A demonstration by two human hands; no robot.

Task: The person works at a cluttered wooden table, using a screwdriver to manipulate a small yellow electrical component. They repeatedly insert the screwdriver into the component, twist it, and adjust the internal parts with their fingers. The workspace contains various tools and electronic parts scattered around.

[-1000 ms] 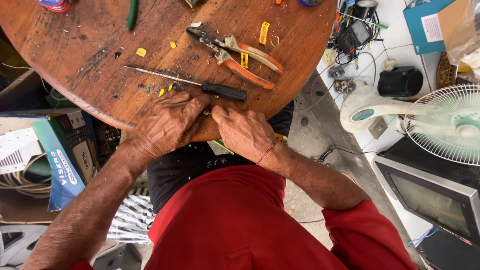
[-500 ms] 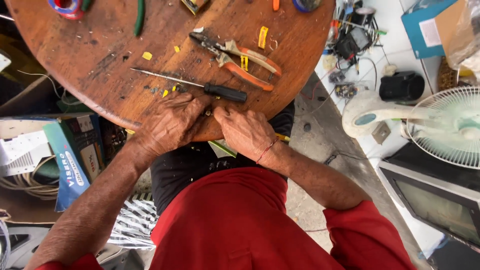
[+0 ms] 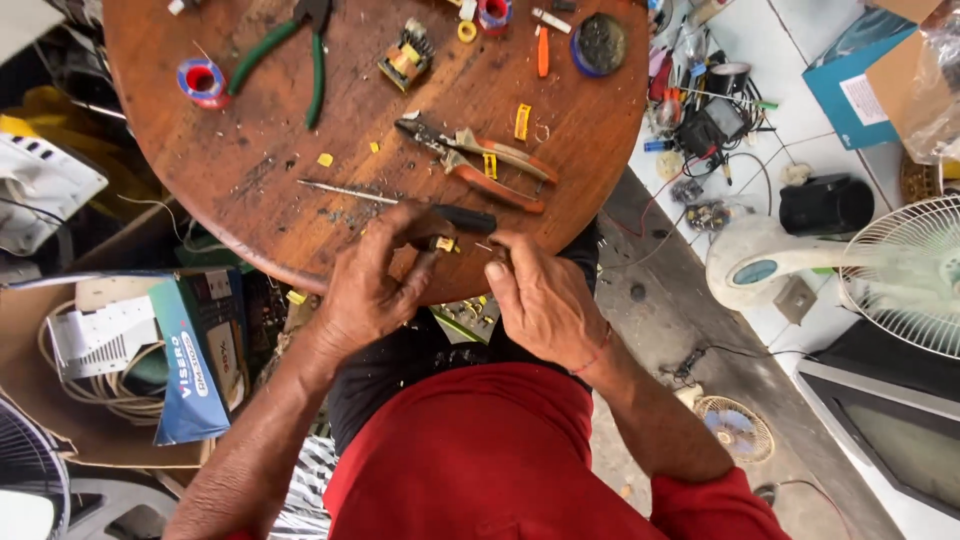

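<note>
At the near edge of the round wooden surface (image 3: 250, 190), the left hand (image 3: 375, 285) and right hand (image 3: 540, 300) pinch their fingers on a small yellow-tipped part (image 3: 443, 243), work apparently unfinished, screwdriver (image 3: 400, 203) and orange-handled pliers (image 3: 480, 160) lying beyond.

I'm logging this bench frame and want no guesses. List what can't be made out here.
Head view, the only one:
- Small yellow part between the left hand and right hand: too small to identify, partly hidden by fingers.
- Green-handled pliers: jaws cut off by the top edge.
- Circuit board: mostly hidden under the round wooden table rim and hands.
</note>
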